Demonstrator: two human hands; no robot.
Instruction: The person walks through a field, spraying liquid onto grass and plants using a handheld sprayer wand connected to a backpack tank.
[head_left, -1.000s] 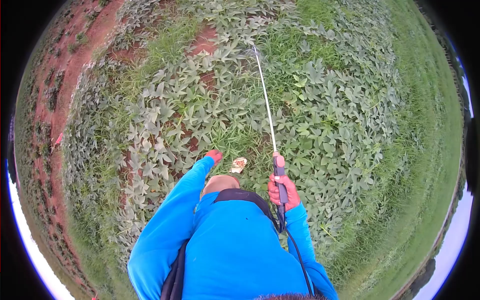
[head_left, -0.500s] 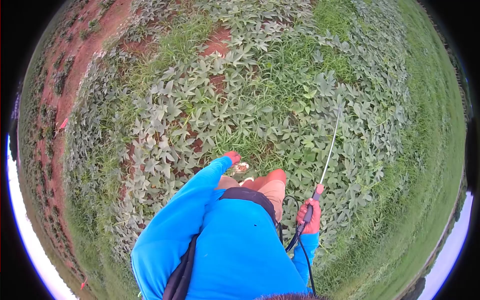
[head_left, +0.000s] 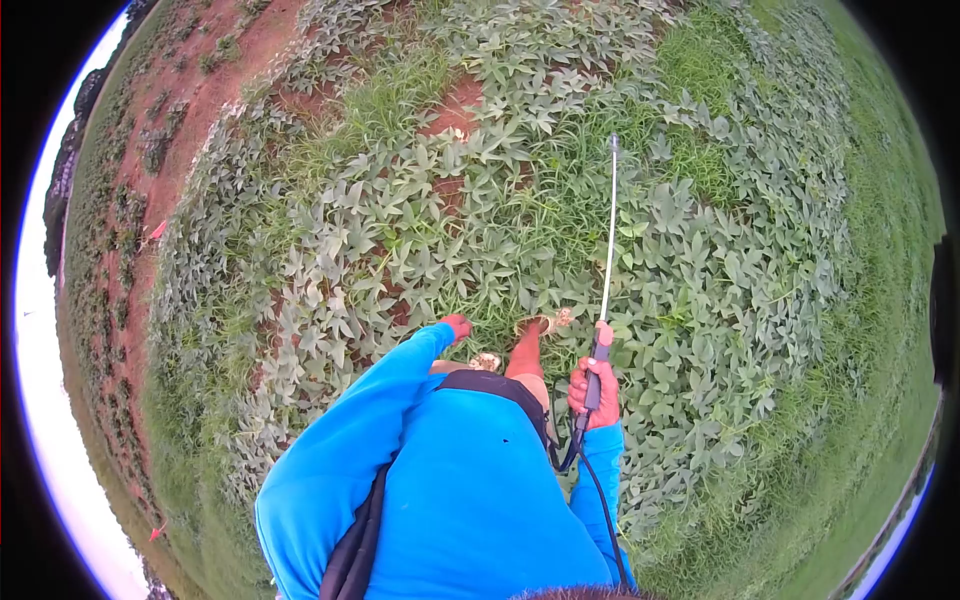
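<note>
I see the right hand's point(head_left: 606, 393) grip wrapped round the wand handle point(head_left: 602, 347), best held steady with the hose point(head_left: 599, 478) slack; the left hand's point(head_left: 457, 327) grip I cannot make out.

Red soil point(head_left: 198, 112) on L, grass point(head_left: 895, 280) on R, brt sky point(head_left: 45, 400) & dk trees point(head_left: 64, 190) far L.

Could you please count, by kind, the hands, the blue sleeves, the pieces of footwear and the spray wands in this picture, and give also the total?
Hands: 2 (left hand, right hand)
Blue sleeves: 2 (left sleeve, right sleeve)
Footwear: 2 (left shoe, right shoe)
Spray wand: 1
Total: 7
</note>
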